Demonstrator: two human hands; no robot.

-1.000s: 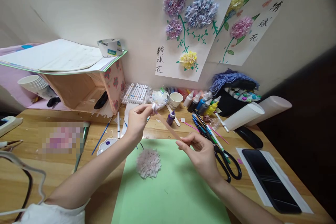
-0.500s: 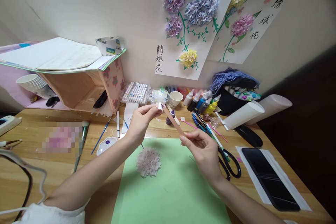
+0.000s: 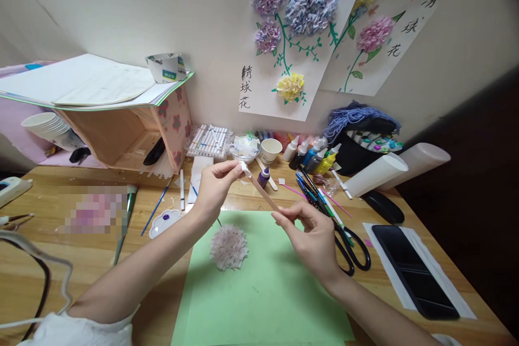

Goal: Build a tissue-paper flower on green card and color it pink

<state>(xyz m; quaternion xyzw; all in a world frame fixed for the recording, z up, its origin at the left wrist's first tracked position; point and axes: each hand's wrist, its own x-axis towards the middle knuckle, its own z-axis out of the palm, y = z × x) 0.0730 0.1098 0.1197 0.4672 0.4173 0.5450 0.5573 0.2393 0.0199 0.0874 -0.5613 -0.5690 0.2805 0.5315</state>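
Observation:
My left hand (image 3: pixel 219 186) is closed, pinching a small white piece (image 3: pixel 244 168) between thumb and fingers. My right hand (image 3: pixel 310 232) is closed on the lower end of a flat brown stick (image 3: pixel 263 193), whose upper end meets the white piece. Both hands are raised above the far edge of a green sheet (image 3: pixel 263 292). On that sheet, below my left hand, lies a pale pink ruffled paper flower (image 3: pixel 229 247). A small purple bottle (image 3: pixel 263 177) stands just behind the stick.
Black-handled scissors (image 3: pixel 359 248) and pens lie right of the sheet, near a phone (image 3: pixel 417 273). Behind are paint bottles (image 3: pixel 314 154), a paper cup (image 3: pixel 271 150) and markers (image 3: pixel 210 140). A white palette (image 3: pixel 165 223) and brushes lie left. Flower pictures (image 3: pixel 284 78) hang on the wall.
My left hand and the white piece have shifted slightly left. My right hand has moved slightly left with the stick, whose upper end now touches the white piece. The camera view has shifted a little.

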